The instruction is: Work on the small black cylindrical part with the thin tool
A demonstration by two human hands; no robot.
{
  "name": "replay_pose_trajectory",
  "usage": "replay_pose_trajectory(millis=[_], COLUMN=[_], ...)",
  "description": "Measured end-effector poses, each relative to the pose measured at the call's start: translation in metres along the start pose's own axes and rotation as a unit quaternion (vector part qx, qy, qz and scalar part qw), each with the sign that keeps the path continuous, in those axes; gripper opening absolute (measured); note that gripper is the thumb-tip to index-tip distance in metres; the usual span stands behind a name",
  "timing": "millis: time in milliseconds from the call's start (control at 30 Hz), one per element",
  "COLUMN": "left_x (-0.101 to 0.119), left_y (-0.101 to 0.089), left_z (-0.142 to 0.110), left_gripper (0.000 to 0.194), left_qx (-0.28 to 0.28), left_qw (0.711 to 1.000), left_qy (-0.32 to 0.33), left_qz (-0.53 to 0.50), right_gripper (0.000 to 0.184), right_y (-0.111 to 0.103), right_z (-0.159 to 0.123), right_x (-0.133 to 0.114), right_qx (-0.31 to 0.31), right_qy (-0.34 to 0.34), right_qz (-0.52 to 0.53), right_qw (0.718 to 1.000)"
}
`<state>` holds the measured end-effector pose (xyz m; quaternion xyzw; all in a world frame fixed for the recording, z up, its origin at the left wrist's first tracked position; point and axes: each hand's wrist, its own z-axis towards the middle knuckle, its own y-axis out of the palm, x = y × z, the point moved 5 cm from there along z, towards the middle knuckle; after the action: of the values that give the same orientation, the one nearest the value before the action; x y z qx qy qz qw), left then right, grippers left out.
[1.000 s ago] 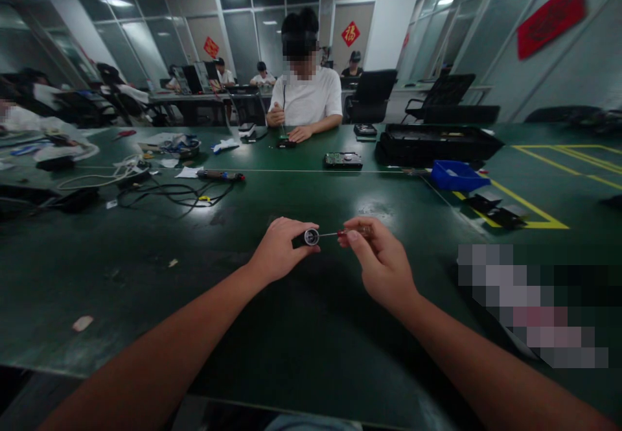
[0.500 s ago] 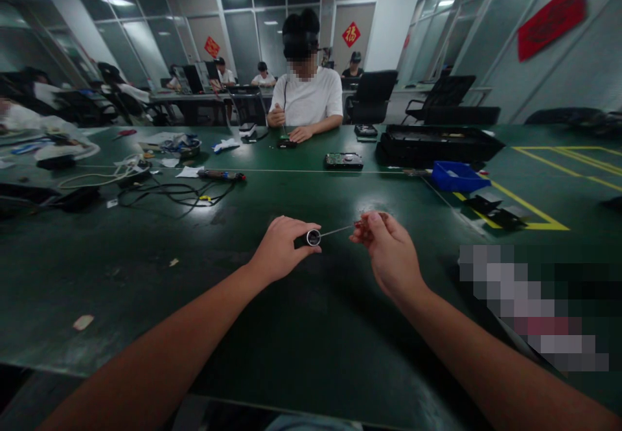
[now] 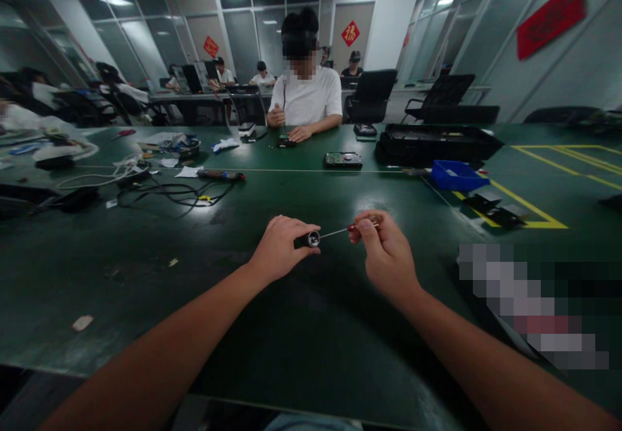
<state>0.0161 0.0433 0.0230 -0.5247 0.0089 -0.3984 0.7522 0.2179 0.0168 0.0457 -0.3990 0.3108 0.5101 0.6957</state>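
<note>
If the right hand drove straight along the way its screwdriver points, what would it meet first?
Probably the open end of the black cylinder in the left hand; the screwdriver in the right hand points there, though depth and contact are unclear.

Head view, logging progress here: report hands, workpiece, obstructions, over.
Left hand grips black cylinder. Right hand holds screwdriver, tip at cylinder's open end. Nothing visibly blocking either hand.
</note>
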Motion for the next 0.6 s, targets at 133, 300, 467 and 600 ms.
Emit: replay_pose_trajectory(millis=[133,300,467,600], left_x=[0.0000,-0.0041,-0.0063,-0.0058], left_y=[0.0014,0.0050,0.0072,0.0053], left_z=[0.0002,0.0002,-0.0003,-0.0002], left_gripper=[0.042,0.044,0.044,0.044], left_qx=[-0.014,-0.029,-0.040,-0.035], left_qw=[1.000,0.999,0.999,0.999], left_qy=[0.003,-0.004,-0.010,-0.018], left_qz=[0.006,0.014,0.015,0.010], right_gripper=[0.019,0.017,0.019,0.021], right_y=[-0.0013,-0.0018,-0.0036,-0.0051], right_z=[0.0012,0.0017,0.0019,0.0030], right_x=[-0.0045,-0.0064,-0.0039,-0.0074], right_qx=[-0.004,-0.018,-0.009,-0.004], right_qy=[-0.011,-0.024,-0.020,-0.038], right_qz=[-0.047,-0.122,-0.139,-0.148], right_qw=[0.999,0.992,0.990,0.988])
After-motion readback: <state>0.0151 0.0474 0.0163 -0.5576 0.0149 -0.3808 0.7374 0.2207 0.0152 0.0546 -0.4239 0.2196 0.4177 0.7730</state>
